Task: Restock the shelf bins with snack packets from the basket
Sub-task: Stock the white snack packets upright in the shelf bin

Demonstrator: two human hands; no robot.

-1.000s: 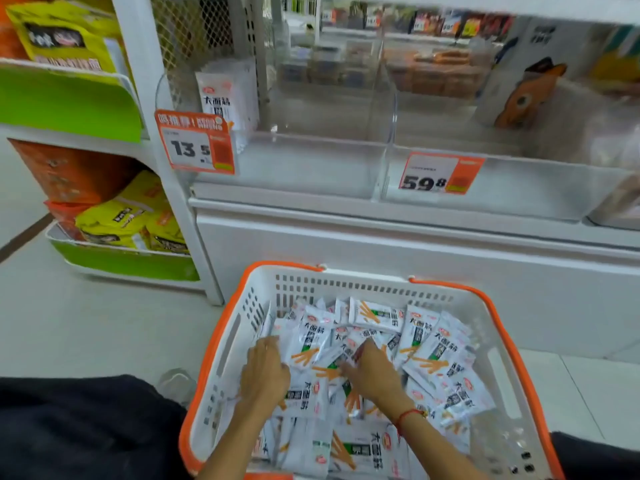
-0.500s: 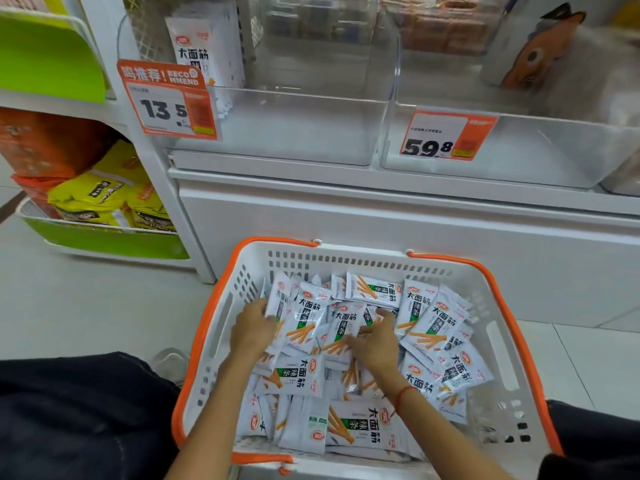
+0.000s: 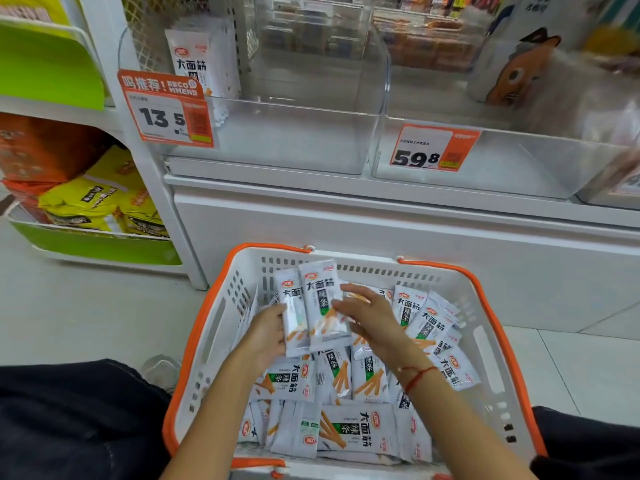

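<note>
With left hand [image 3: 266,336] gripping two slick white snack packets [image 3: 317,306] and right hand [image 3: 367,315] flat-fingered steadying them above the orange-rimmed white basket [image 3: 491,306], they could slip.

One basket [image 3: 221,327], two price tags [image 3: 166,110], two hands [image 3: 265,336]

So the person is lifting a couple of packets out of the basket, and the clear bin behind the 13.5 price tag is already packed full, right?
Not quite. The head view shows the clear bin behind the 13.5 price tag nearly bare, with a few packets standing at its back left. The rest holds: both hands, left hand and right hand, lift packets above the basket.
</note>
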